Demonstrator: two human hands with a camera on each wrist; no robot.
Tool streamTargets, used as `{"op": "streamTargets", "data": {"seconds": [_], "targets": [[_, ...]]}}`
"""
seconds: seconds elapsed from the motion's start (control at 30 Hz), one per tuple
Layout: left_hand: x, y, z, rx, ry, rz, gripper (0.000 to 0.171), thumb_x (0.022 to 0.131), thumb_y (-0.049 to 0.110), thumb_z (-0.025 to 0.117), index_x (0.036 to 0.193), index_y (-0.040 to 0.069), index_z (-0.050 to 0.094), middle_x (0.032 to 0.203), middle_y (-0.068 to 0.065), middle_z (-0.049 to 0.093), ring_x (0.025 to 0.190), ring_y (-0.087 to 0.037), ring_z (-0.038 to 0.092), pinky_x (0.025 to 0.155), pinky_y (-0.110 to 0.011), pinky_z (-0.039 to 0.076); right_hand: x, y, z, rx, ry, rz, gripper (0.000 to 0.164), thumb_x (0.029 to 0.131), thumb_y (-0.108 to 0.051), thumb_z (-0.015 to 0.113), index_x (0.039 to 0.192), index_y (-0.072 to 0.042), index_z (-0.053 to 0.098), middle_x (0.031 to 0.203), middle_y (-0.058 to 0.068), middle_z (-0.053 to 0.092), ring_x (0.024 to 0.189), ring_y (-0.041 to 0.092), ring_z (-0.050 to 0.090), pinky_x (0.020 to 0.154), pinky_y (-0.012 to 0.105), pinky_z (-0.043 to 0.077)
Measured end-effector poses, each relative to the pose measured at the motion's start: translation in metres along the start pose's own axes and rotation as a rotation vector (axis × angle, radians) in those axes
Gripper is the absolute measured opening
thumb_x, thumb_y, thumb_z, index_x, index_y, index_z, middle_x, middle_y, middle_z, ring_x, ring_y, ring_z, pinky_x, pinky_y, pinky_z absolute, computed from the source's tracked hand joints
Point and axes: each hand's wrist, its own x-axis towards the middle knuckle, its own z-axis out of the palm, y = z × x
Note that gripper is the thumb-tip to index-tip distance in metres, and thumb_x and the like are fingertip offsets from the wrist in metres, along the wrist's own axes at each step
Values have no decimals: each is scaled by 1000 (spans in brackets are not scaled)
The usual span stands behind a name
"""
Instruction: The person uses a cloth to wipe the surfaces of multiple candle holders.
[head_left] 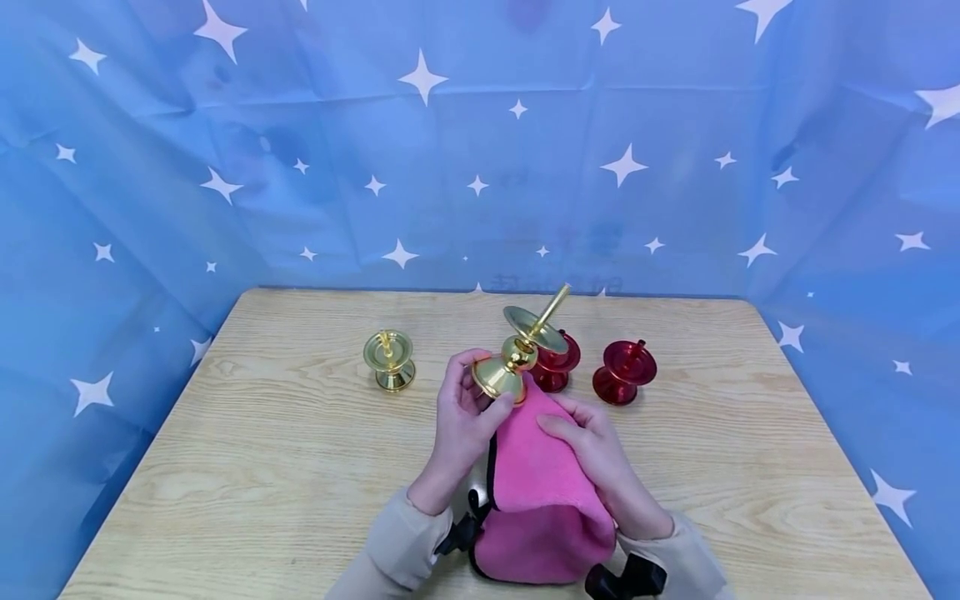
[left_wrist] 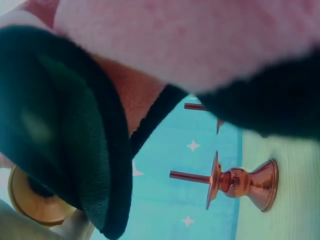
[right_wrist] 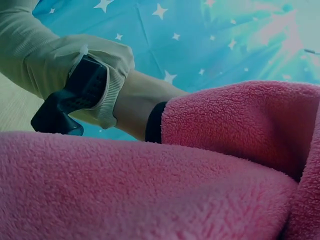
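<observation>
My left hand [head_left: 463,421] grips a shiny gold candle holder [head_left: 517,354] by its flared base, the holder leaning to the right with its thin stem pointing up. A pink plush cloth [head_left: 538,467] with a black edge is pinched in my right hand [head_left: 596,450]; its upper corner lies right at the candle holder's base. The rest of the cloth drapes down toward the table's front. In the left wrist view the round gold base [left_wrist: 37,197] shows at lower left, partly behind the cloth's dark edge. Pink cloth [right_wrist: 150,190] fills much of the right wrist view and hides the right fingers.
Another gold candle holder [head_left: 395,377] stands on the wooden table [head_left: 262,467] to the left. Two red candle holders stand to the right: one [head_left: 553,379] partly hidden behind the held one, the other [head_left: 618,387] farther right. A blue starry curtain [head_left: 465,133] hangs behind.
</observation>
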Motion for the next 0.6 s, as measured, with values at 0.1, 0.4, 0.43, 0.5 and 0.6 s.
{"op": "streamTargets", "data": {"seconds": [0.1, 0.4, 0.43, 0.5, 0.6], "targets": [[0, 0, 1, 18, 11, -10, 45, 75, -3, 61, 114, -11, 40, 106, -16, 59, 89, -13, 60, 77, -24, 50, 0, 0, -2, -2, 10, 8, 34, 90, -6, 55, 119, 13, 54, 82, -3, 67, 68, 8, 62, 60, 22, 51], [1, -3, 0, 63, 22, 3, 37, 74, -5, 58, 107, -11, 44, 107, -16, 56, 89, -14, 59, 74, -23, 50, 3, 7, -4, -88, 5, -52, 35, 89, -2, 56, 119, 16, 53, 82, -7, 67, 67, 5, 60, 60, 20, 50], [1, -3, 0, 77, 24, 5, 34, 75, -6, 58, 106, -10, 45, 107, -16, 56, 89, -14, 59, 74, -23, 50, 4, 8, -4, -96, 6, -60, 35, 88, -1, 56, 118, 16, 53, 83, -8, 67, 68, 4, 60, 61, 20, 50], [1, -4, 0, 105, 29, 9, 30, 77, -8, 59, 104, -9, 47, 107, -15, 56, 90, -15, 59, 73, -23, 51, 5, 10, -4, -110, 10, -70, 34, 88, -1, 56, 118, 16, 54, 83, -9, 66, 69, 4, 59, 62, 20, 49], [1, -4, -1, 132, 36, 0, 29, 78, -8, 64, 103, -7, 51, 106, -15, 57, 90, -16, 60, 72, -24, 52, 6, 11, -4, -123, 15, -67, 34, 87, -1, 56, 118, 14, 55, 84, -8, 66, 70, 5, 59, 63, 20, 49]]}}
